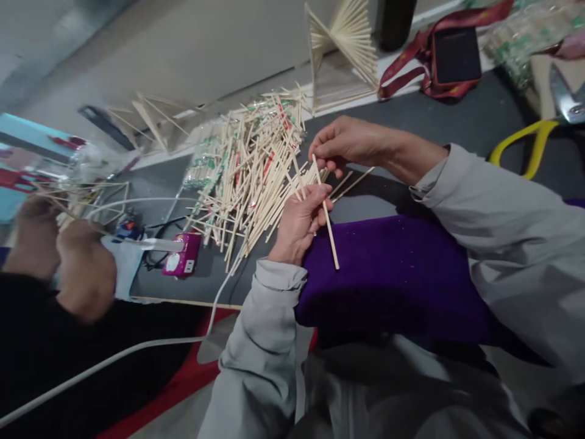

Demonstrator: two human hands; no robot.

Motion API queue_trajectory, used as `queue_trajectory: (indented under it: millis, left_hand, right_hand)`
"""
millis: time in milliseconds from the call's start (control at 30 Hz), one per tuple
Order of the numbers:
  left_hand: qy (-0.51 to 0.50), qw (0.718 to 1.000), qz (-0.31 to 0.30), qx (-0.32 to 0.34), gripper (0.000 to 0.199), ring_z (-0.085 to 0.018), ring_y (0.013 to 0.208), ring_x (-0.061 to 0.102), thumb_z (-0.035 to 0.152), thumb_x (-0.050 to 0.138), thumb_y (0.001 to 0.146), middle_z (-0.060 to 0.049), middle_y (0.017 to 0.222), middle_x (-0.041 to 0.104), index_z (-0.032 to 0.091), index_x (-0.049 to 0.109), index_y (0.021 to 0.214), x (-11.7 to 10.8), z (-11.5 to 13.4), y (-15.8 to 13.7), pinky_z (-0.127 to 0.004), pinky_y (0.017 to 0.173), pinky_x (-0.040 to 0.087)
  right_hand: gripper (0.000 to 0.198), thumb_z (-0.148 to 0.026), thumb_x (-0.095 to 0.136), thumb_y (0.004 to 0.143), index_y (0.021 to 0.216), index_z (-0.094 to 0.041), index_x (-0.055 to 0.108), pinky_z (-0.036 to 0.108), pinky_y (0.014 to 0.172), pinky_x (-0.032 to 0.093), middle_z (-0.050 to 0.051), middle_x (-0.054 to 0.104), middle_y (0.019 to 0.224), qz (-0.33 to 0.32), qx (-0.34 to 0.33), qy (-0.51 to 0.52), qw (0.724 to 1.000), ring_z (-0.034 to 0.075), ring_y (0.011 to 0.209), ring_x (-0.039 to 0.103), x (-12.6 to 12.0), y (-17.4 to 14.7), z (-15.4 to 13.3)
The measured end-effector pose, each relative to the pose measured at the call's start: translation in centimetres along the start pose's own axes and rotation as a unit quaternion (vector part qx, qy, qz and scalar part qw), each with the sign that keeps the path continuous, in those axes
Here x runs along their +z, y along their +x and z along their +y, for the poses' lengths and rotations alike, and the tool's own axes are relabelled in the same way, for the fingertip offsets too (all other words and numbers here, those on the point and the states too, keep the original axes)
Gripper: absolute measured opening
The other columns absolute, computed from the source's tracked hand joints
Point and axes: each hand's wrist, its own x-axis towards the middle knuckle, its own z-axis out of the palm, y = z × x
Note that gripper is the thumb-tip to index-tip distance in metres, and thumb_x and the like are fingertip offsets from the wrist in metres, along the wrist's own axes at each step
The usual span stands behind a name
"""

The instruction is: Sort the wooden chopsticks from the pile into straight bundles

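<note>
A pale wooden chopstick [332, 244] slants between my two hands, its lower end sticking out over a purple cloth [393, 268]. My left hand [299, 222] is closed around its middle, thumb on top; a second stick seems to cross there, but I cannot tell if it is held. Higher up, my right hand [345, 143] pinches the top end with thumb and fingers. Just left of both hands lies a large heap of loose chopsticks [256, 177], some in printed wrappers. A few more sticks lie on the dark table behind my left fingers.
A twisted stick structure [342, 42] stands at the back, near a device on a red strap [457, 55]. Yellow-handled scissors [525, 146] lie right. A magenta power adapter [183, 255] with a white cable sits left, beside another person's blurred hands [86, 262].
</note>
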Motion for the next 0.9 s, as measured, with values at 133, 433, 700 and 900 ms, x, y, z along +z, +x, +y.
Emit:
queue_trajectory:
  millis: [133,433,700,900]
  left_hand:
    - [-0.015,1.000,-0.024,0.007,0.028,0.000,0.032,0.038,0.038,0.079,0.075,0.003,0.057,0.064,0.013,0.067,0.081,0.1,0.1,-0.1,-0.016,0.030,0.014]
    - [-0.017,1.000,-0.022,0.012,0.027,0.000,0.034,0.038,0.039,0.077,0.076,0.003,0.060,0.064,0.014,0.069,0.085,-0.1,0.0,-0.1,-0.017,0.032,0.014]
    - [-0.019,1.000,-0.011,0.020,0.029,0.000,0.033,0.037,0.038,0.079,0.073,0.003,0.057,0.063,0.013,0.068,0.083,-0.1,0.0,-0.1,-0.017,0.031,0.013]
    - [-0.011,1.000,0.003,0.023,0.031,0.000,0.032,0.037,0.038,0.080,0.072,0.003,0.055,0.064,0.012,0.067,0.082,-0.2,-0.2,0.0,-0.016,0.031,0.012]
  right_hand:
    - [0.024,-0.001,0.061,0.088,0.067,-0.014,0.063,0.016,0.040,0.042,0.001,0.058,0.058,-0.010,-0.018,-0.005,1.000,0.006,0.043,0.049,0.3,0.3,0.5]
    - [0.027,-0.005,0.063,0.088,0.063,-0.015,0.062,0.021,0.038,0.043,0.002,0.058,0.058,0.011,-0.007,0.043,0.999,0.007,0.040,0.045,0.7,0.8,1.2]
    - [0.024,-0.011,0.064,0.090,0.066,-0.013,0.065,0.018,0.039,0.045,0.004,0.062,0.063,0.007,0.005,0.076,0.997,0.007,0.044,0.050,0.4,0.7,1.1]
    - [0.014,-0.008,0.073,0.081,0.069,-0.014,0.067,0.018,0.041,0.049,0.004,0.062,0.061,0.014,-0.002,0.043,0.999,0.008,0.046,0.051,0.1,0.9,1.4]
